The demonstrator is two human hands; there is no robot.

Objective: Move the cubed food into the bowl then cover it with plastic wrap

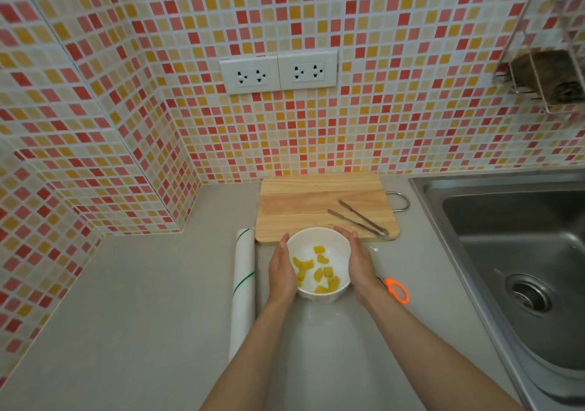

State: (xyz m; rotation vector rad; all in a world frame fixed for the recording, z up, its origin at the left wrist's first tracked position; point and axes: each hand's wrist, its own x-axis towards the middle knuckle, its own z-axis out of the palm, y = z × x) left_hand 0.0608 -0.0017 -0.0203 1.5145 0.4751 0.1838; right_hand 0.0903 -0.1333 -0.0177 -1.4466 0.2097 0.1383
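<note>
A white bowl (311, 239) stands on the grey counter just in front of the wooden cutting board (304, 205). Several yellow food cubes (318, 273) lie inside the bowl. My left hand (281, 270) presses flat against the bowl's left side and my right hand (359, 260) against its right side, so both cup it. A thin sheet of plastic wrap seems to lie over the bowl and the counter before it, but it is hard to see. The plastic wrap roll (243, 287) lies lengthwise to the left of the bowl.
Metal tongs (359, 219) rest on the board's right part. Orange-handled scissors (397, 289) lie on the counter right of my right wrist. A steel sink (519, 252) fills the right side. Tiled walls close off the back and left.
</note>
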